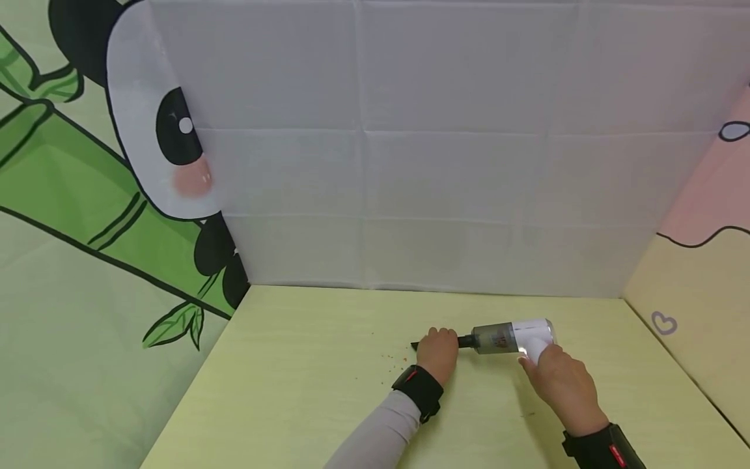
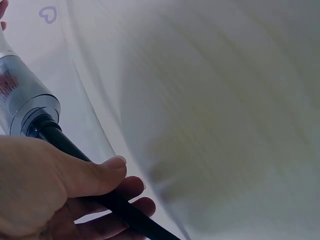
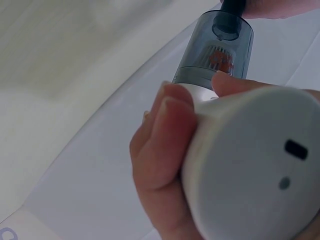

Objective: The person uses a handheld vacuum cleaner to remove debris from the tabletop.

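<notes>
A handheld vacuum cleaner [image 1: 495, 338] with a white body, a clear grey dust cup [image 3: 220, 47] and a long black nozzle [image 2: 75, 150] is held over the table, pointing left. My right hand [image 1: 565, 384] grips its white handle, fingers wrapped round it in the right wrist view. With thumb and fingers my left hand [image 1: 437, 355] holds the black nozzle, whose tip sticks out just left of the hand. Small orange crumbs [image 1: 391, 357] lie on the table beside and below the tip. Something reddish shows inside the dust cup.
The pale yellow table [image 1: 281, 365] meets a creased white backdrop [image 1: 433, 163] at the back. A printed panel with a panda and bamboo [image 1: 70, 169] stands on the left, a pink and cream panel [image 1: 703, 260] on the right.
</notes>
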A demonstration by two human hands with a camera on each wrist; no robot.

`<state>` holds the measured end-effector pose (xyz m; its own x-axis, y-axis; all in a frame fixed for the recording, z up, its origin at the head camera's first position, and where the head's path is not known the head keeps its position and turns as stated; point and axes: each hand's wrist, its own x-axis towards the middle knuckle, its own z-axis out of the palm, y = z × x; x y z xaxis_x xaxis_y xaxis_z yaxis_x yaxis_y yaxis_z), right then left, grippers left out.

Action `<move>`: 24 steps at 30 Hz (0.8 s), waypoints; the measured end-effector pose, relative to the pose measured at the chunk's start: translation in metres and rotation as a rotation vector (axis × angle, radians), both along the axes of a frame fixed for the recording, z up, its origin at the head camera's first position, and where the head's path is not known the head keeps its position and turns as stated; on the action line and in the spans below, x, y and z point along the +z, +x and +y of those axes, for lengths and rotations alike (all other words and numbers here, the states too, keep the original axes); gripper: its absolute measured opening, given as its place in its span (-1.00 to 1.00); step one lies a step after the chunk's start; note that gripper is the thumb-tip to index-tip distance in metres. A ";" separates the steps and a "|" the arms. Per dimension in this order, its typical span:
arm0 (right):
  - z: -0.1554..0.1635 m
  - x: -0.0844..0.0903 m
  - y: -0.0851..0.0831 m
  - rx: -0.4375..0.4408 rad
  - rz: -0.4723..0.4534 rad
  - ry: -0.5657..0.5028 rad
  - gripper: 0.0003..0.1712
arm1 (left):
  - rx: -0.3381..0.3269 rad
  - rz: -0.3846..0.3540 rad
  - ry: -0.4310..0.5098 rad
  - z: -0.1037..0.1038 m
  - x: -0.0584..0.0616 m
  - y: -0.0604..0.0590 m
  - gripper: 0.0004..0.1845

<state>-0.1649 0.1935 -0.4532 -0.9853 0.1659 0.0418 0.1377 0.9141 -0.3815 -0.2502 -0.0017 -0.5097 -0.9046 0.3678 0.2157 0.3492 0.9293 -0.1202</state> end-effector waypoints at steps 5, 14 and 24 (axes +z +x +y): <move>0.000 0.000 0.001 -0.002 -0.008 -0.005 -0.41 | -0.003 0.019 -0.005 -0.001 0.003 0.004 -0.87; 0.001 -0.003 0.006 0.008 -0.019 -0.004 -0.37 | -0.003 0.028 -0.031 -0.001 0.000 0.011 -0.87; 0.005 -0.010 0.007 -0.003 -0.049 -0.029 -0.34 | 0.002 0.044 -0.051 0.000 -0.005 0.015 -0.86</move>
<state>-0.1583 0.1984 -0.4636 -0.9855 0.1694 -0.0111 0.1596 0.9022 -0.4008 -0.2352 -0.0017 -0.5151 -0.8953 0.3780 0.2357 0.3411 0.9221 -0.1828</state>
